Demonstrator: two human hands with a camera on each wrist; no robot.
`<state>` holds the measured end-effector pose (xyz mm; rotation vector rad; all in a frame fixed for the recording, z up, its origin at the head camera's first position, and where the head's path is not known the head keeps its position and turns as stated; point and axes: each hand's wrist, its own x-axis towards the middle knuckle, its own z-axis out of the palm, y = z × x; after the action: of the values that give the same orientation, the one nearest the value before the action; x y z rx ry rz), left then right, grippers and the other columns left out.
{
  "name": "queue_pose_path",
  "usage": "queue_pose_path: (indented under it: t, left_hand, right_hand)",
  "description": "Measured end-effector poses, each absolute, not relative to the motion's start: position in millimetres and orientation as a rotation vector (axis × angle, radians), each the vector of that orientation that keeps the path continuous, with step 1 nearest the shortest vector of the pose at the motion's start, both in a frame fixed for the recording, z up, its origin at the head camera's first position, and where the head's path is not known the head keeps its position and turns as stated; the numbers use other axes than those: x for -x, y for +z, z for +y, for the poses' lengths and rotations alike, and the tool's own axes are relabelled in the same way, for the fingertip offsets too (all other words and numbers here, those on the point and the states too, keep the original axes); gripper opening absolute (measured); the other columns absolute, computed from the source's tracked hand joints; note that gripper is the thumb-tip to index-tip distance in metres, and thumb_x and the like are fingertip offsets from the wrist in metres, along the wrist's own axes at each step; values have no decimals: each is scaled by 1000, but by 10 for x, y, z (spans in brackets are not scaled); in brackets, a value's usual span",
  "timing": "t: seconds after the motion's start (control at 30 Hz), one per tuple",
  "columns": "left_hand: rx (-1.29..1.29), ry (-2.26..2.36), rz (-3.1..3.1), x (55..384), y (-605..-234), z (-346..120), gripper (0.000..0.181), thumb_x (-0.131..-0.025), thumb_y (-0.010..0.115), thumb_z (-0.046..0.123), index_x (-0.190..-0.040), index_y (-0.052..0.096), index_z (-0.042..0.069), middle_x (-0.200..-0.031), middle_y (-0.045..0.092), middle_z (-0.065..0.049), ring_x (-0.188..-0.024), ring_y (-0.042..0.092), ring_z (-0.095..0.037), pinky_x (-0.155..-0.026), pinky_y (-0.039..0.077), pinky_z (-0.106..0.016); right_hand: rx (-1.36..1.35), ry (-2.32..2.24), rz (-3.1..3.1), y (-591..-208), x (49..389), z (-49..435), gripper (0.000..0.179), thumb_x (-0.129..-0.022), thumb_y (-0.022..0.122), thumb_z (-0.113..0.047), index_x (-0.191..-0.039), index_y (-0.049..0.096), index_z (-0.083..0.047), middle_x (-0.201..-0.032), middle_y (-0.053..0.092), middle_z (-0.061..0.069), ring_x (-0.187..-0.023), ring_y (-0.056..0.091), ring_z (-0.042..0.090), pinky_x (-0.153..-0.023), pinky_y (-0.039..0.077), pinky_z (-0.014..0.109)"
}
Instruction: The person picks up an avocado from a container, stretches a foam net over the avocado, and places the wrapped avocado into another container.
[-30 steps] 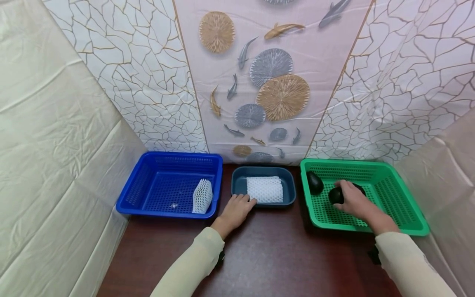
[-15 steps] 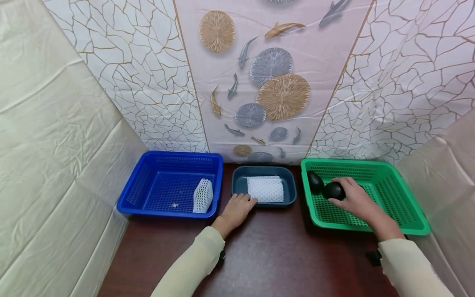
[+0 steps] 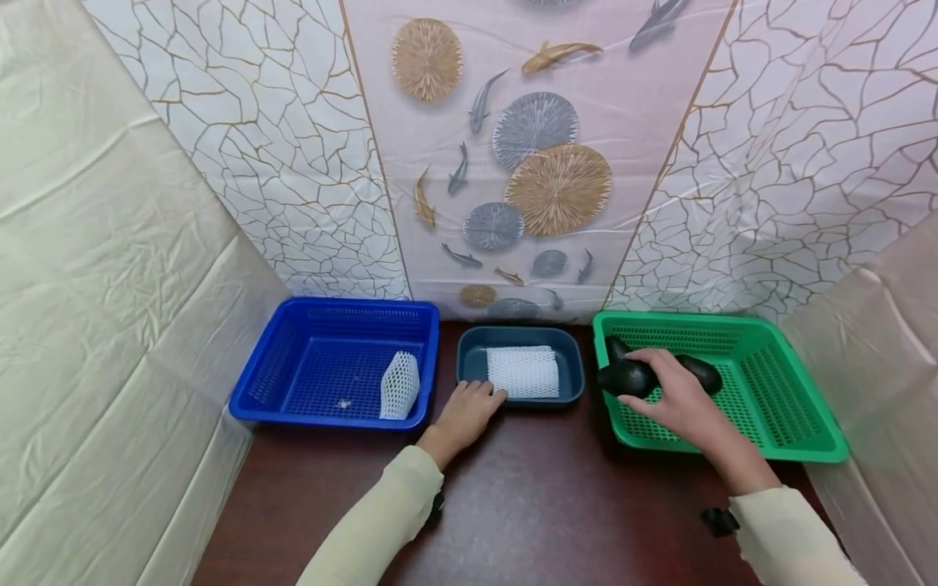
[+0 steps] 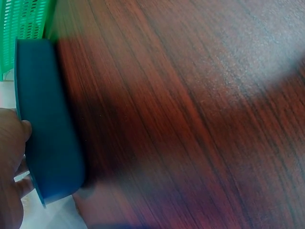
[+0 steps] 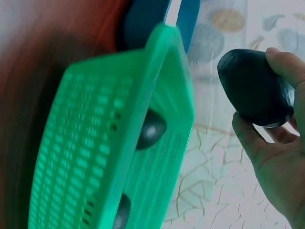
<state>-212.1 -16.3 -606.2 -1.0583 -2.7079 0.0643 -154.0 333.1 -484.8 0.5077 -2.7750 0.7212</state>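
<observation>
My right hand point(image 3: 677, 399) holds a dark, smooth avocado point(image 3: 627, 378) over the left side of the green basket point(image 3: 733, 450). In the right wrist view, thumb and fingers pinch this avocado point(image 5: 255, 88) above the basket's rim. Two more dark avocados lie inside: one avocado point(image 3: 617, 348) at the left wall, partly hidden by the held one, and another avocado point(image 3: 699, 373) behind the hand. My left hand point(image 3: 466, 413) grips the front left corner of the small dark blue tray point(image 3: 572, 358). White foam netting point(image 3: 523, 372) lies in that tray.
A blue basket point(image 3: 333, 421) stands at the left, with a white foam net sleeve point(image 3: 400, 387) upright at its right side. All the containers sit on a brown wood-grain table point(image 3: 550, 496), close to the patterned cloth point(image 3: 506, 163) at the back.
My right hand has lifted the avocado and carried it left towards the basket's left rim, uncovering another avocado behind. My left hand stays at the tray.
</observation>
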Motion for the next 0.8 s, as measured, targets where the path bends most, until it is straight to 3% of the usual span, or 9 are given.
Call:
queue_pose_path:
  t: [0.47, 0.8]
  left_hand:
    - [1060, 60, -2682, 2143, -6072, -177, 19, -101, 62, 14, -119, 64, 21, -103, 68, -1, -90, 65, -20, -73, 49, -34]
    - [1074, 45, -2705, 2132, -6056, -180, 19, -102, 61, 15, -120, 64, 21, -106, 68, -2, -93, 65, -21, -75, 50, -35]
  right_hand:
    - [-565, 839, -2802, -5092, 1334, 2849, 65, -82, 89, -26, -135, 55, -8, -133, 60, 11, -118, 61, 27, -89, 56, 50]
    - [-646, 896, -2749, -5576, 1210, 2612, 67, -78, 91, -23, -131, 54, -7, -131, 60, 8, -118, 60, 23, -91, 55, 48]
